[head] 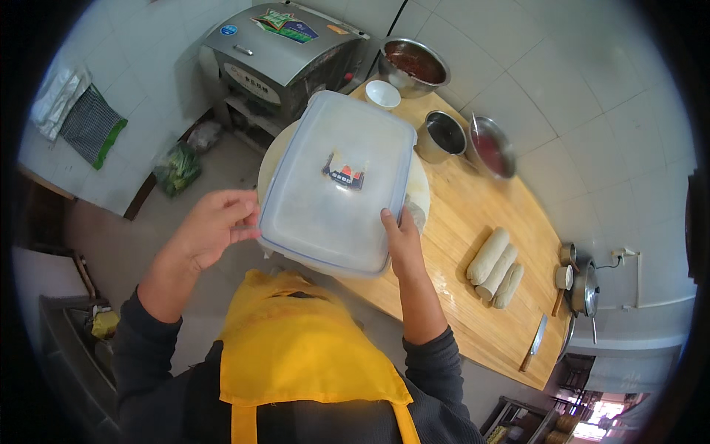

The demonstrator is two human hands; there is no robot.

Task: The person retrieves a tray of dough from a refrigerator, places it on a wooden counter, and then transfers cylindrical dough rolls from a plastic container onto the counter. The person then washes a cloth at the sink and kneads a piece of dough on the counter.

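Note:
In front of me is a rectangular translucent plastic container (327, 222) with a blue-edged lid and a printed sticker. My right hand (405, 238) grips its near right side, the thumb on top of the rim. My left hand (227, 225) is at the near left edge with its fingers curled, the fingertips meeting the rim; whether they grip it is unclear. Beneath the container shows a pale round board or cover (280, 145), mostly hidden. Several rolled dough logs (493, 266) lie side by side on the wooden table (444, 222) to the right.
A knife (535, 341) lies near the table's right end. At the back stand a large steel bowl (415, 66), a white bowl (383, 94), a steel pot (442, 136) and a bowl of red contents (491, 147). A metal food machine (283, 50) stands far left; bagged greens (178, 169) lie on the floor.

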